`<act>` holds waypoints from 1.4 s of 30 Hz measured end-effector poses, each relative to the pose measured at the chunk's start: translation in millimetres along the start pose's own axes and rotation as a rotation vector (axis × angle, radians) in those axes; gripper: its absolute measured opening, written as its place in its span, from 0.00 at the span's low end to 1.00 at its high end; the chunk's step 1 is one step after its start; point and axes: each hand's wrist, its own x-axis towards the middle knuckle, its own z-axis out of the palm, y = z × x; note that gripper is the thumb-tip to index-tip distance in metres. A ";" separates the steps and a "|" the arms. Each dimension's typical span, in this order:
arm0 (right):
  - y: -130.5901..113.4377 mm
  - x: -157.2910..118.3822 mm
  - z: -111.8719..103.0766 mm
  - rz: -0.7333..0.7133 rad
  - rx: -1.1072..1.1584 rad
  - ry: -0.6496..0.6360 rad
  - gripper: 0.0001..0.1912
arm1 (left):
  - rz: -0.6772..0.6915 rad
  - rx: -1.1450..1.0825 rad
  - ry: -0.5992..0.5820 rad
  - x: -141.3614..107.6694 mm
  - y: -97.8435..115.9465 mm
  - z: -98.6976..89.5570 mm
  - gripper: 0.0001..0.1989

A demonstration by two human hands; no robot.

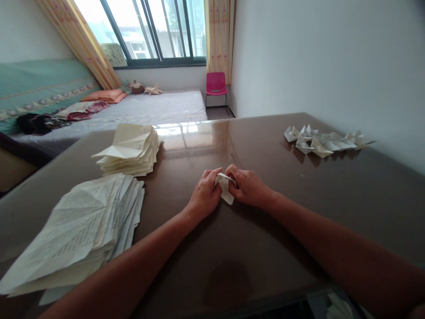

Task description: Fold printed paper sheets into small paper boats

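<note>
Between my two hands is a small folded piece of printed paper (226, 189), held just above the brown table (265, 155). My left hand (206, 190) pinches its left side, with the thumb on the near face. On the other side, my right hand (247, 184) grips the paper with thumb and curled fingers. One pointed corner of the paper hangs down toward me. Part of its upper edge is covered by the fingers.
Left of my arms lie a large stack of creased printed sheets (83, 217) and, behind it, a yellowish stack (129, 146). Several folded paper boats (320, 144) are grouped at the right back. Beyond the table are a bed (172, 104) and a pink chair (216, 84).
</note>
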 end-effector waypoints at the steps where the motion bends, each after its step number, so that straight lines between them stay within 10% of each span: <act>1: -0.3 0.1 -0.5 0.020 -0.032 -0.011 0.08 | 0.006 0.001 -0.002 -0.4 -0.1 0.3 0.21; 21: 11.1 3.6 9.1 0.109 -0.023 -0.026 0.08 | -0.011 0.051 -0.002 1.9 -9.3 4.8 0.16; 42: 48.3 5.8 -29.7 -0.287 0.191 -0.374 0.17 | 0.253 0.515 -0.232 -6.5 -3.6 -18.0 0.10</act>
